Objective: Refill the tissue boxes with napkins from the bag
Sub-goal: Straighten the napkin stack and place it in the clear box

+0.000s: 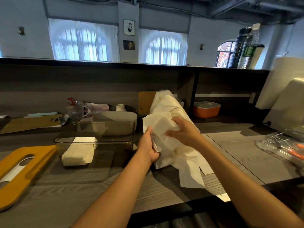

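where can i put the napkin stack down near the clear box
Free: the counter in front of the clear box, between the yellow lid and the left hand. Crowded: behind the box, and right, where the bag and loose napkins lie.
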Available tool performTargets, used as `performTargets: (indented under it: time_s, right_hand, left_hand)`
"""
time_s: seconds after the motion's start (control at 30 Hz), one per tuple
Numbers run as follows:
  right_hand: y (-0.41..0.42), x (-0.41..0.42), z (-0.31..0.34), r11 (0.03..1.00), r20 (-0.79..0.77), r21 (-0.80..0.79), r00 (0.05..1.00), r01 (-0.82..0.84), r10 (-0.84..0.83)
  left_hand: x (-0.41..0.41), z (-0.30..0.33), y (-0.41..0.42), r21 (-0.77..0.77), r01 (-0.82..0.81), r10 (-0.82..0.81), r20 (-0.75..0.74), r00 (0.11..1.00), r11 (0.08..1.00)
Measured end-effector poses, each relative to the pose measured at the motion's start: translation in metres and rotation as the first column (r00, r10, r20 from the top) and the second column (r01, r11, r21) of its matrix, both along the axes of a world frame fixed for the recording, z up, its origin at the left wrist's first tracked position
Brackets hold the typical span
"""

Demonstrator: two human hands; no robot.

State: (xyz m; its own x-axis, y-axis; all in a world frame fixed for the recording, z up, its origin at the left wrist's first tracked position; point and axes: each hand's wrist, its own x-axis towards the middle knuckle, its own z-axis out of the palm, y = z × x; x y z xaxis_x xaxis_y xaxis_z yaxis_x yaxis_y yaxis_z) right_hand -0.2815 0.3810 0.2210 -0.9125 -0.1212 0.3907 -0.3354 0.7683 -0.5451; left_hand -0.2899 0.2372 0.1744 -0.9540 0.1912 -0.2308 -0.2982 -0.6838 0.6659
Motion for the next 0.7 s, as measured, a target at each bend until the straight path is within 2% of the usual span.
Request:
performTargets:
  time_s: [0.13, 0.2, 0.27, 0.33, 0.37, 0.43, 0.5, 0.6, 0.7]
  right_hand:
    - [0.005, 0.005, 0.009, 0.955, -0.048, -0.297, 0.999, -0.012, -0.003]
    - [0.002, 0.009, 0.019, 0.897, -0.073, -0.436, 0.996, -0.077, 0.05]
    - [-0.004, 0.011, 0.032, 0.75, -0.037, -0.648, 0.989, -0.13, 0.14]
    - [-0.012, 0.007, 0.042, 0.613, 0.023, -0.783, 0.979, -0.109, 0.205]
    - [-0.017, 0.003, 0.043, 0.609, 0.057, -0.79, 0.979, -0.076, 0.195]
    - [-0.027, -0.006, 0.035, 0.672, 0.098, -0.74, 0.987, -0.012, 0.125]
    - [-0.035, -0.014, 0.022, 0.747, 0.062, -0.665, 0.998, 0.02, 0.03]
    - [-0.036, -0.016, 0.008, 0.803, 0.068, -0.591, 0.996, 0.08, -0.049]
    - [-0.028, -0.021, -0.004, 0.864, 0.103, -0.493, 0.993, 0.1, -0.056]
  left_hand:
    - [-0.001, 0.001, 0.001, 0.012, -0.008, 0.008, 0.001, 1.0, 1.0]
    - [0.0, 0.002, 0.001, 0.048, 0.0, -0.002, 0.026, 1.0, 0.999]
    - [0.002, 0.004, 0.002, 0.079, 0.033, -0.036, 0.029, 0.999, 0.996]
    - [0.003, 0.004, 0.002, 0.102, 0.047, -0.048, 0.01, 0.999, 0.994]
    - [0.003, 0.004, 0.002, 0.111, 0.048, -0.049, 0.001, 0.999, 0.993]
    - [0.001, 0.001, 0.0, 0.073, 0.061, -0.058, -0.044, 0.997, 0.995]
    - [0.0, -0.001, -0.002, 0.025, 0.08, -0.077, -0.096, 0.992, 0.996]
    - [0.002, -0.002, -0.001, 0.054, 0.157, -0.146, -0.168, 0.975, 0.986]
    - [-0.004, -0.003, 0.001, -0.066, 0.142, -0.152, -0.188, 0.97, 0.988]
